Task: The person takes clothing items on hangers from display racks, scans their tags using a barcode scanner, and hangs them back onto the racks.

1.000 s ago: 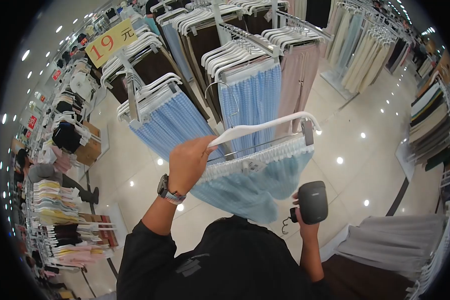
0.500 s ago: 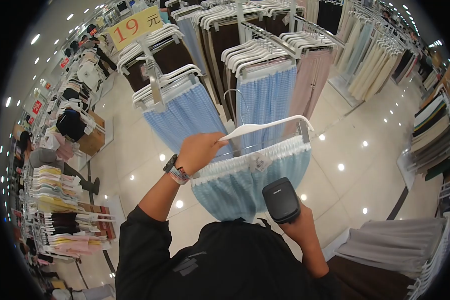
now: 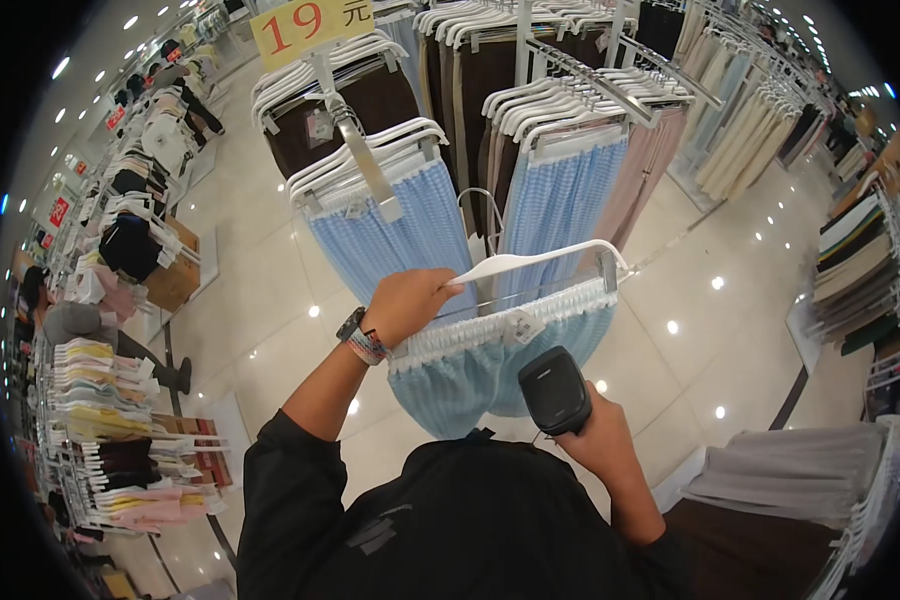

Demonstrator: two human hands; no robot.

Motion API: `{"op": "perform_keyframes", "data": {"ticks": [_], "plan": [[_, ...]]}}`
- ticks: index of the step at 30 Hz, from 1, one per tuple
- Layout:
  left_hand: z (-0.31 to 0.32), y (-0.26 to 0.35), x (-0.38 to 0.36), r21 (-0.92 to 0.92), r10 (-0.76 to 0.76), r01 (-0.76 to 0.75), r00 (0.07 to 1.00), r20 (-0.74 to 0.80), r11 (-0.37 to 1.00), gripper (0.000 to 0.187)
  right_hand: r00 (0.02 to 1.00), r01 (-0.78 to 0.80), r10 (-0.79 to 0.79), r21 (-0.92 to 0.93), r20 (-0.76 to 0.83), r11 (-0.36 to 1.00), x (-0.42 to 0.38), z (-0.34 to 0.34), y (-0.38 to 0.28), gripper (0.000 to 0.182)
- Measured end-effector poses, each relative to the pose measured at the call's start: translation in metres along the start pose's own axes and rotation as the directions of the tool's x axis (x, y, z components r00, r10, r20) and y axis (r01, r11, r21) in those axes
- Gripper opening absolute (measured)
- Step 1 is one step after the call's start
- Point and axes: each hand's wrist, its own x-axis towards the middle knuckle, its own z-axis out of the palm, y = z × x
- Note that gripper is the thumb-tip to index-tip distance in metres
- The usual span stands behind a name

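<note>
My left hand (image 3: 410, 305) is closed on the left part of a white hanger (image 3: 540, 259), its wrist wearing a watch and a patterned band. Light teal gingham pants (image 3: 455, 385) with a white elastic waistband are clipped below the hanger, and a white tag (image 3: 523, 326) lies against the waistband. In my right hand (image 3: 598, 435) is a black handheld device (image 3: 554, 390), held just in front of the pants on their right side. Blue gingham pants (image 3: 400, 225) hang on a rack arm beyond my left hand.
A yellow price sign (image 3: 312, 30) tops the rack ahead. More blue pants (image 3: 560, 205) and pink pants (image 3: 642, 170) hang there. Clothing racks (image 3: 120, 440) line the left, where a person's leg (image 3: 155, 362) shows. Grey garments (image 3: 790, 470) hang at lower right.
The rack and price sign have shifted right and down in the view. The black device and my right hand sit slightly farther left, and the tag is a little lower and tilted.
</note>
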Motion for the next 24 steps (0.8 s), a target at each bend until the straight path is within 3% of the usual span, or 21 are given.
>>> {"op": "perform_keyframes", "data": {"ticks": [2,13,18,20,22,24], "plan": [[0.003,-0.013,0.001,-0.016,0.091,-0.093,0.991,-0.099,0.996,0.030,1.000,0.000,0.000,-0.005,-0.018,1.000,0.001,0.009,-0.007,0.035],[-0.008,-0.028,0.009,0.027,0.120,-0.119,0.992,-0.039,0.993,0.026,0.997,-0.052,0.053,0.022,-0.050,0.998,0.000,0.029,-0.022,0.035],[0.001,-0.009,0.024,0.076,0.149,-0.145,0.987,-0.058,0.987,0.022,0.981,-0.123,0.161,0.287,-0.110,0.950,-0.008,0.019,0.032,0.040],[0.011,0.003,0.032,0.064,0.266,-0.259,0.946,-0.185,0.964,0.019,0.977,-0.084,0.142,0.322,-0.161,0.943,-0.008,0.009,0.048,0.034],[0.021,0.021,0.041,0.090,0.289,-0.276,0.940,-0.184,0.957,0.015,0.919,-0.148,0.354,0.680,-0.173,0.718,-0.002,0.002,0.072,0.021],[0.035,0.040,0.051,0.102,0.316,-0.303,0.934,-0.165,0.948,0.016,0.934,-0.078,0.299,0.707,-0.194,0.703,0.007,-0.013,0.096,0.019]]}}
